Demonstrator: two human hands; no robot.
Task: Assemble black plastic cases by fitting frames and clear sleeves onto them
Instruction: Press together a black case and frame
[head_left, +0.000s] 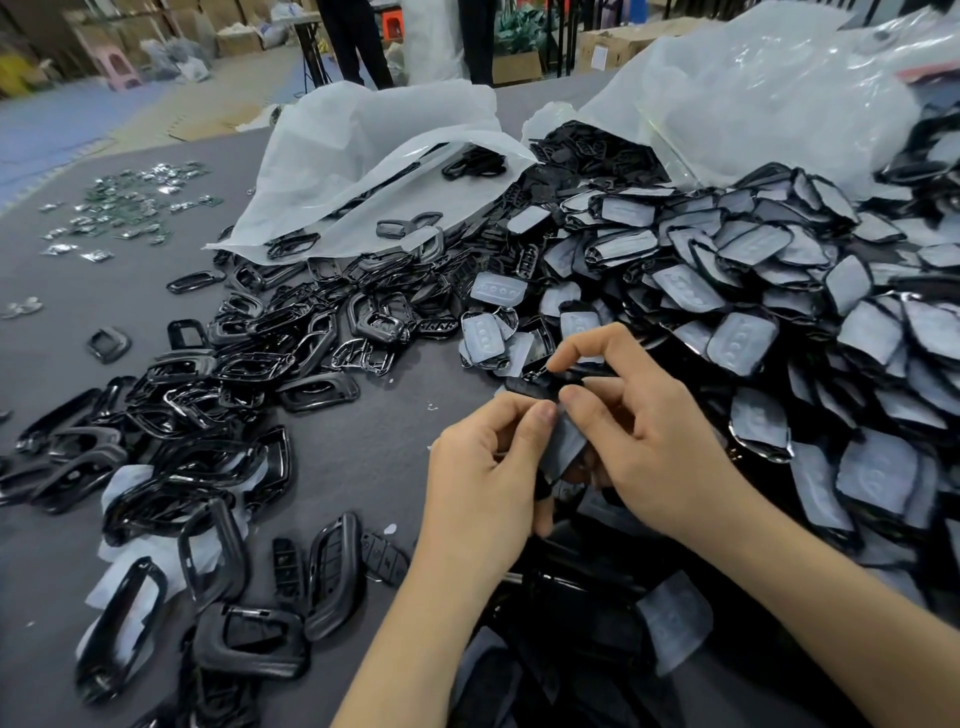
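- The left hand (480, 467) pinched a clear sleeve (569, 448); the right hand (644, 441) gripped the black case (530, 387) just above it; this piece seemed mid-fitting.
- Right of the grip, sleeved cases (753, 291) looked done; left, loose frames (249, 364) awaited fitting.

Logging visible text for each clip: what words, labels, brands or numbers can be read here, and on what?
None can be read.
white label on the cardboard box at the back: too blurred.
small green boards far left: too small to tell any print.
clear sleeves: only raised button shapes, no letters.
black case pinched by the left hand and right hand: no marking shows.
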